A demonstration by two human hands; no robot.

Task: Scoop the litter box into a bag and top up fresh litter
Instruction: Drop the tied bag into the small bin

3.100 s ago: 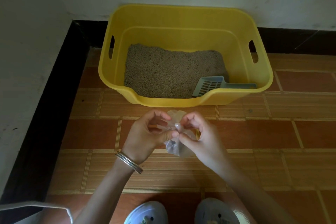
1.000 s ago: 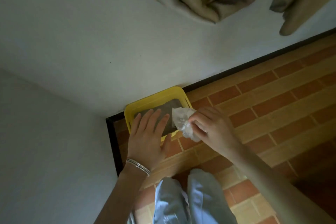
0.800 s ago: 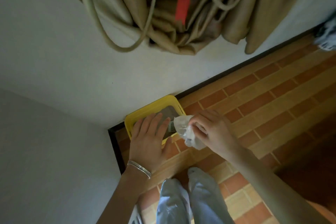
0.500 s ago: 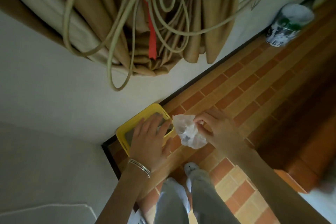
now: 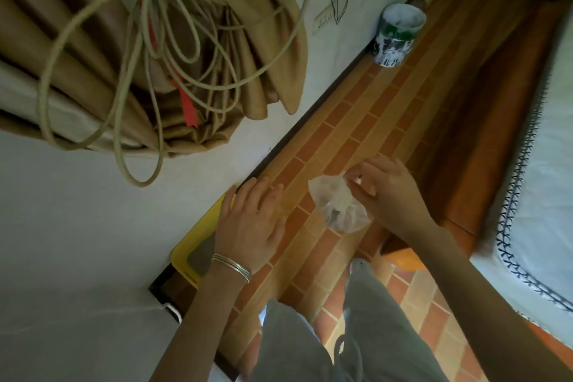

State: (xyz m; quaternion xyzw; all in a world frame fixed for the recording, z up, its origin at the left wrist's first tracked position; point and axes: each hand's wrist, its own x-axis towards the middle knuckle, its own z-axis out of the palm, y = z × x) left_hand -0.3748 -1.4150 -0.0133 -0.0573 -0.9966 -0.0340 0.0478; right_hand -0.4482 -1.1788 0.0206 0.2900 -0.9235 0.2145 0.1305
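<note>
**Bagged waste in hand, fresh litter not yet fetched**

Right grip (image 5: 383, 192) pinched shut on the neck of a small clear bag (image 5: 336, 206), dark clumps showing through the plastic. Bag hanging free above the brick-patterned floor (image 5: 350, 121), at about 9 o'clock from that grip and touching nothing else. Left grip (image 5: 252, 220) flat and spread, fingers (image 5: 262, 192) extended, holding nothing, hovering over the near end of the yellow litter box (image 5: 201, 234). Box tucked into the wall corner at about 8 o'clock from the bag, only one rim and a patch of grey litter (image 5: 201, 253) in sight; scoop not visible. Further out, at 1 o'clock along the wall, a paint-smeared tub (image 5: 398, 34); bundled curtain and rope (image 5: 148, 49) at 11 o'clock; edge of a bed (image 5: 533, 170) at 3 o'clock.

Judged as the close of the scooping step: waste bagged, box behind. Next move likely calls for setting or binning the bag, then locating the fresh litter supply, none of which shows here. Free left grip well placed to steady the box during pouring.
</note>
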